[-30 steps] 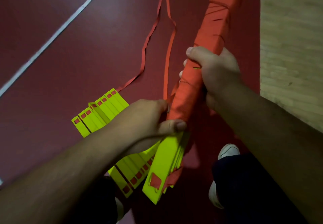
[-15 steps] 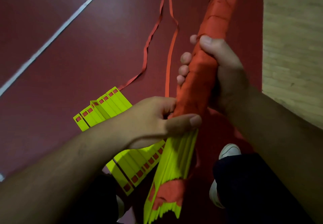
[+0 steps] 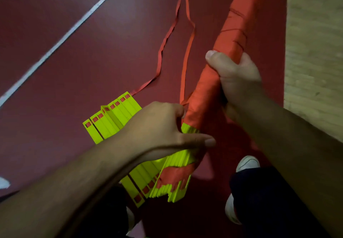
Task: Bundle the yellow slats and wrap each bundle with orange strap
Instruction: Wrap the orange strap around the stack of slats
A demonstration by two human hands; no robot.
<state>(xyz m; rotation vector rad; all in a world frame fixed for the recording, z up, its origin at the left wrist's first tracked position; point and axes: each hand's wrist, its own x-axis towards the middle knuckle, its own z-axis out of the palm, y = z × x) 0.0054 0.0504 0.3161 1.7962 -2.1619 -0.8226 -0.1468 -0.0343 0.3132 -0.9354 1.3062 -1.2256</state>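
**Wrapping the near end of a long bundle**

Dark red floor fills most of the view, crossed by a white line at far left, with pale wood boards along the right edge.

Largest of the task's things is the bundle, a long stack of yellow slats held slanting from near centre to far right. Orange covers it along most of its length. Its near end shows bare yellow, apart from one orange patch.

Left of it, the loose slats lie fanned on the floor, partly under the left forearm.

The right hand is clenched round the wrapped part, thumb on top. The left hand grips the bundle where the orange ends, thumb lying across the yellow.

Two thin runs of strap trail away over the floor to the far side. One reaches the bundle by the left fingers, the other ends at the loose slats.

The step in hand looks like covering the bare near end. To do it well, the right hand should hold the slats square while the left draws the strap taut, each turn overlapping the last. A slack turn would probably let the slats splay.
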